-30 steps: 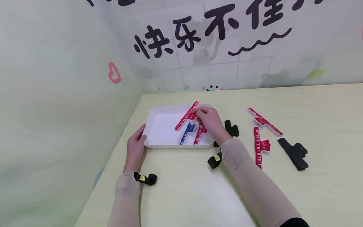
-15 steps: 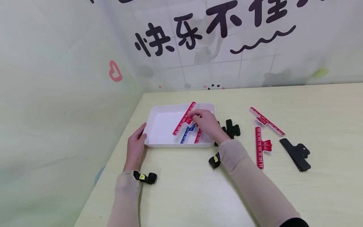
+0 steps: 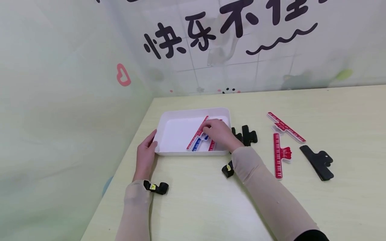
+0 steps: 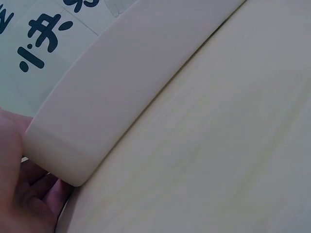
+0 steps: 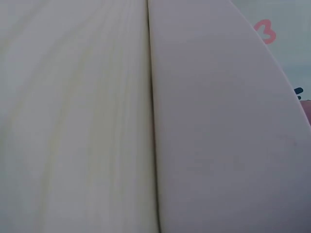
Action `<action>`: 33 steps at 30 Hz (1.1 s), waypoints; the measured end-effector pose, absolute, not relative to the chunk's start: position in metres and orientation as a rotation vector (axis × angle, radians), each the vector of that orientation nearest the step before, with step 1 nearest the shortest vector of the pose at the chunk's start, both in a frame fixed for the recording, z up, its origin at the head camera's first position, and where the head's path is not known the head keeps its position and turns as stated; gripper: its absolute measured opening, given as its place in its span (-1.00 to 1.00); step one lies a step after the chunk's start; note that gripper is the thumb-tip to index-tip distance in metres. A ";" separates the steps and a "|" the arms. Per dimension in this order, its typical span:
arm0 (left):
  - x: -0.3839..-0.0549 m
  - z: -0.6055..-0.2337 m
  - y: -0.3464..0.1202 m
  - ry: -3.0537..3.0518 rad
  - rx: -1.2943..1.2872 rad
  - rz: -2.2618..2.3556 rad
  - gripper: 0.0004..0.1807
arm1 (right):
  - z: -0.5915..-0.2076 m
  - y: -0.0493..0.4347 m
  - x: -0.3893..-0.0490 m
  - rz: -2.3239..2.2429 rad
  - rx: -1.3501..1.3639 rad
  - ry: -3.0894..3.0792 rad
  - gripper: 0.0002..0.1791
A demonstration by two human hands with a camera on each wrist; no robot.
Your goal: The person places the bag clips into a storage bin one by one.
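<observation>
Red ruler clip [image 3: 195, 137] is pinched in my right hand [image 3: 218, 132], over the white tray [image 3: 172, 134], a bit toward three o'clock. Its long edge runs from one o'clock to seven. My left hand [image 3: 145, 156] grips the tray at eight o'clock.

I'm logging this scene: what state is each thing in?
White tray: upright, gripped by left hand
Held red clip: pinched by right hand, tray contact unclear
Blue clip: in tray, partly hidden
Second red clip: in tray, partly hidden
Far loose red clip: on table
Near loose red clip: on table
Rightmost black clip: on table
Black clips by tray: partly hidden
</observation>
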State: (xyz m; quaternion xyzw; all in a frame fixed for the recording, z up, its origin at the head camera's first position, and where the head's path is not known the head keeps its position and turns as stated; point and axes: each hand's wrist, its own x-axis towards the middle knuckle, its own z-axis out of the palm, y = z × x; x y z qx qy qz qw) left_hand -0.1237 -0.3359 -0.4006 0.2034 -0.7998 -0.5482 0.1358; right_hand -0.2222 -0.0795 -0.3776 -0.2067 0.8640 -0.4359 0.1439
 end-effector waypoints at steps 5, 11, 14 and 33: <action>-0.124 -0.399 -0.335 -2.319 0.591 -1.575 -0.53 | -0.376 -0.080 -0.222 -1.188 -0.616 2.507 -0.75; -0.124 -0.400 -0.335 -2.314 0.597 -1.582 -0.53 | -0.375 -0.081 -0.222 -1.146 -0.622 2.511 -0.74; -0.124 -0.401 -0.335 -2.309 0.581 -1.587 -0.53 | -0.374 -0.080 -0.221 -1.133 -0.623 2.505 -0.74; -0.126 -0.404 -0.335 -2.332 0.593 -1.581 -0.54 | -0.376 -0.079 -0.221 -1.089 -0.706 2.467 -0.68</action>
